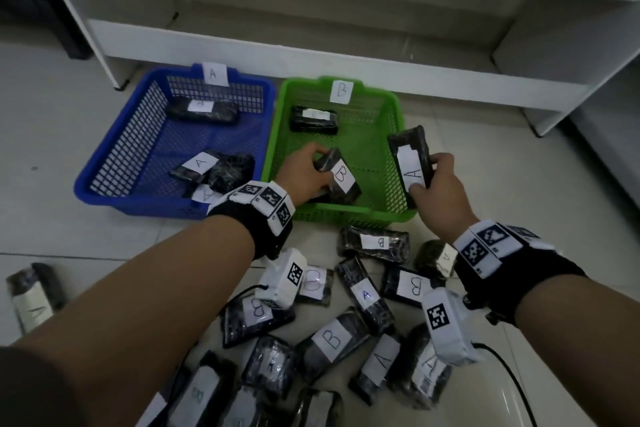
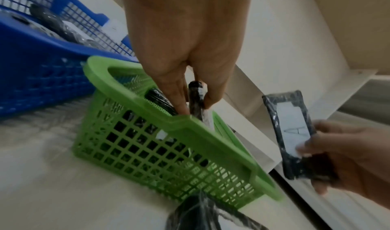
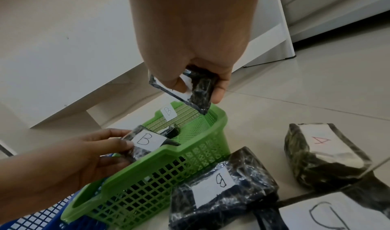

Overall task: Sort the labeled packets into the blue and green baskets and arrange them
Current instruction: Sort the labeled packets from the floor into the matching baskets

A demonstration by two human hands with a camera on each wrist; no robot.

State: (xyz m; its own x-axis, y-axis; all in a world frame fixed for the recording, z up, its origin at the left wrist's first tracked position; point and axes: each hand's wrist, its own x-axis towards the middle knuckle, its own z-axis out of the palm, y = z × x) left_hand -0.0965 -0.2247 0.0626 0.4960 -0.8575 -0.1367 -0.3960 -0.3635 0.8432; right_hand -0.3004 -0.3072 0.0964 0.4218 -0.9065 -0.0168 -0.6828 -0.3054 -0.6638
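Note:
My left hand (image 1: 306, 172) grips a black packet labeled B (image 1: 339, 177) over the near left part of the green basket (image 1: 398, 121), which carries a B tag. My right hand (image 1: 438, 180) holds a packet labeled A (image 1: 410, 163) above that basket's right rim. The blue basket (image 1: 114, 156), tagged A, stands to the left and holds three packets. One packet (image 1: 313, 118) lies at the back of the green basket. In the left wrist view the fingers (image 2: 179, 98) pinch the B packet (image 2: 196, 98) edge-on. The right wrist view shows the A packet (image 3: 198, 90) pinched above the green basket (image 3: 219, 125).
Several more black packets labeled A and B (image 1: 332, 336) lie scattered on the tiled floor in front of the baskets. One packet (image 1: 33, 291) lies apart at the far left. A white shelf unit (image 1: 346, 55) stands right behind both baskets.

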